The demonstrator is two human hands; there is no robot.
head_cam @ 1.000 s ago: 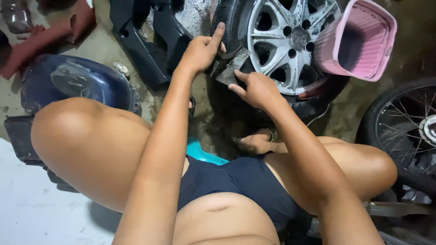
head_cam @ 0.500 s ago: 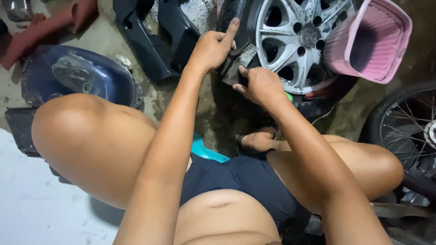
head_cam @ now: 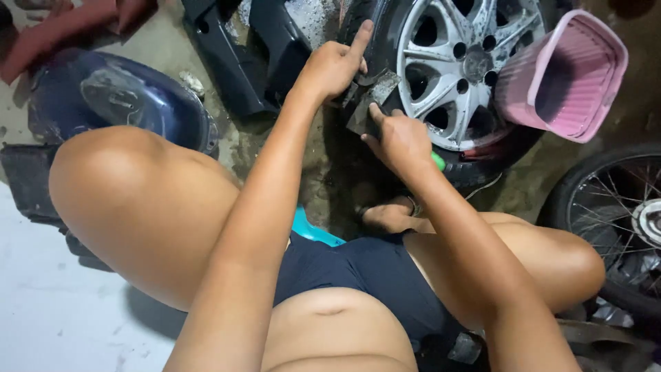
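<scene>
Pink basket (head_cam: 558, 76) leans on wheel (head_cam: 451, 65); both hands' fingers (head_cam: 375, 114) grip dark patch (head_cam: 368, 100) at tyre.

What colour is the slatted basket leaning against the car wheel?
Pink. The basket shows best in the head view, at upper right beside the silver wheel.

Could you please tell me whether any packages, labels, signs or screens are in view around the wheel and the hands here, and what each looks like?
None that I can make out: no package, label, sign or screen shows.
The nearest to a container is a pink plastic basket, tipped against the silver alloy wheel at upper right, slatted walls, no label visible.
The left hand and right hand hold a dark grey piece at the tyre; it is unmarked.
</scene>
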